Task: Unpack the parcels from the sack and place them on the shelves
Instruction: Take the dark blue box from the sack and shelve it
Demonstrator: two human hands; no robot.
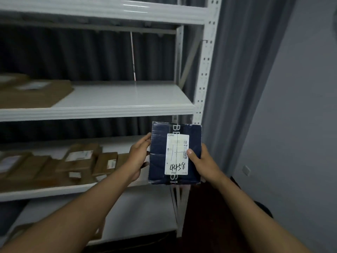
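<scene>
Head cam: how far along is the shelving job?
Done: brown cardboard parcels already lie on the lower shelf, and a few more on the left of the middle shelf. In hand: a dark blue parcel labelled 4458, held at its sides by the left hand and right hand, not yet shelved. Left: placing it; the sack is out of view, so the remainder is unknown.

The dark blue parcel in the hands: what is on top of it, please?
On the dark blue parcel lies a white shipping label with "4458" handwritten. The right hand puts its thumb on the label's edge and covers a little of it. The left hand holds the parcel's side.
</scene>
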